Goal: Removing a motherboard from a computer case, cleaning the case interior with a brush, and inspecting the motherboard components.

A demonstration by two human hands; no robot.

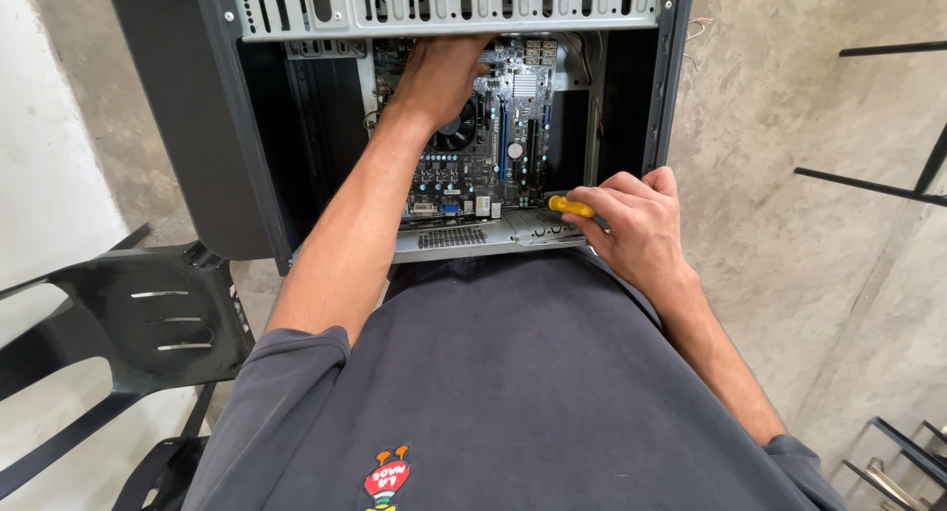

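Observation:
An open black computer case (pixel 197 126) lies in front of me, with a green-black motherboard (pixel 493 146) exposed inside. My left hand (pixel 439 77) reaches deep into the case and rests on the board near the round cooler fan (pixel 459 126); whether its fingers grip anything is hidden. My right hand (pixel 631 220) sits at the case's near right edge, closed around a yellow-handled screwdriver (pixel 570 207) that points left over the metal rear panel (pixel 473 237).
A black plastic chair (pixel 148 314) stands at the left. Black metal rods (pixel 868 185) cross the concrete floor (pixel 789 274) at the right, and more metal frame parts (pixel 908 462) lie at the bottom right corner.

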